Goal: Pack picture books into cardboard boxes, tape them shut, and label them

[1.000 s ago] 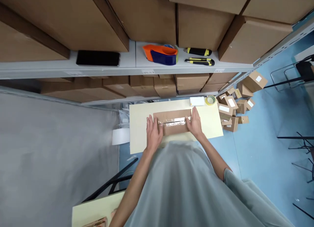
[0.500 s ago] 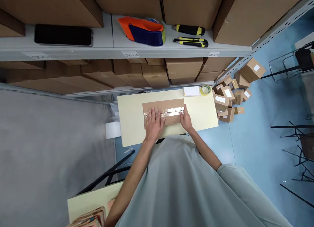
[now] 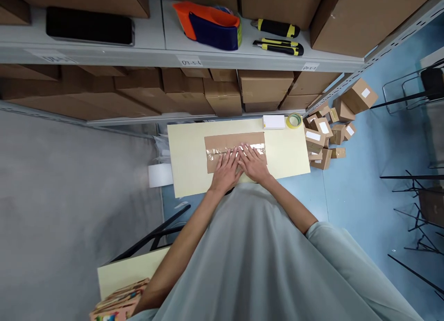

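Note:
A flat brown cardboard box (image 3: pixel 217 143) lies on a pale yellow table (image 3: pixel 187 154), with a strip of clear tape along its middle seam. My left hand (image 3: pixel 227 166) rests flat on the box's middle, fingers spread over the tape. My right hand (image 3: pixel 253 161) lies flat beside it, fingers spread, nearly touching the left. Both hands are open and hold nothing.
A white pad (image 3: pixel 274 122) and a roll of tape (image 3: pixel 294 120) sit at the table's far right corner. The shelf above holds a black phone (image 3: pixel 90 26), an orange-and-blue tape dispenser (image 3: pixel 211 22) and two yellow-black knives (image 3: pixel 279 38). Several small boxes (image 3: pixel 326 131) lie on the blue floor at right.
Both hands slid inward along the taped seam from the box's two ends and now meet at its middle. The view tilted slightly down.

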The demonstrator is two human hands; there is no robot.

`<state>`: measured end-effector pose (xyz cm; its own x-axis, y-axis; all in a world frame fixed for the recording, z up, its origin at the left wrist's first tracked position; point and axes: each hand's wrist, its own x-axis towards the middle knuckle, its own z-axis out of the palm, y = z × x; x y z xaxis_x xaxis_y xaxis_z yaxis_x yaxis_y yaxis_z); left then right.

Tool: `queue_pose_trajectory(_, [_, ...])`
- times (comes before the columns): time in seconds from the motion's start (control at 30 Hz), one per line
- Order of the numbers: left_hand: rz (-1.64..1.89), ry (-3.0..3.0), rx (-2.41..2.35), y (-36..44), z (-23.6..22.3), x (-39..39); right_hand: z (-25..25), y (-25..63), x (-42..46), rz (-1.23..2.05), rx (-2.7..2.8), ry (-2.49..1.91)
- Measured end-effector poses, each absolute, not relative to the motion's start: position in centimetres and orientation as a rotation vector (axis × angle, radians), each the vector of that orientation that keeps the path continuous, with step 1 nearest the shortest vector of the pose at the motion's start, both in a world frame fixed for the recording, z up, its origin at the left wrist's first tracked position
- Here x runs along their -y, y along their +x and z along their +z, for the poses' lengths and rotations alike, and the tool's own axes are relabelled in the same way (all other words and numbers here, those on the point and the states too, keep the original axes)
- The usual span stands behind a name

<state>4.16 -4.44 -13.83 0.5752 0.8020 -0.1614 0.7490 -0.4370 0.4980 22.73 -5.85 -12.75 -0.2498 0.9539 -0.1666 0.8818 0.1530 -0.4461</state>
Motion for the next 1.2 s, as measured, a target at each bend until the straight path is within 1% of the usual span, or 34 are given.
queue_pose_trajectory(0.1, [0.141, 2.269, -1.309, 1.7, -13.8, 4.3, -13.0, 24.7, 6.6, 0.726, 2.273, -1.874])
queue_pose_trajectory(0.27, [0.126, 2.245, -1.381, -1.1, -13.4, 4.4, -12.8, 27.5, 7.5, 0.643, 2.108, -2.080])
queue_pose_trajectory(0.4, [0.170, 2.257, -1.327, 0.5, -13.2, 4.6, -11.9, 25.4, 7.7, 0.621, 2.127, -2.046])
queue_pose_trajectory(0.57, [0.162, 2.286, -1.163, 2.0, -13.6, 4.8, -11.9, 22.7, 8.2, 0.753, 2.307, -1.833])
queue_pose_trajectory(0.83, [0.164, 2.251, -1.269, -0.7, -13.2, 5.2, -12.2, 25.3, 9.9, 0.650, 2.107, -2.074])
queue_pose_trajectory(0.93, [0.180, 2.261, -1.270, 0.9, -12.8, 4.8, -12.0, 23.8, 8.8, 0.608, 2.138, -2.054])
queue_pose_trajectory(1.03, [0.175, 2.294, -1.197, 2.7, -12.8, 3.9, -12.3, 22.5, 7.2, 0.624, 2.232, -1.943])
queue_pose_trajectory(1.2, [0.144, 2.281, -1.234, 1.6, -13.7, 2.5, -13.6, 24.9, 6.9, 0.645, 2.142, -1.960])
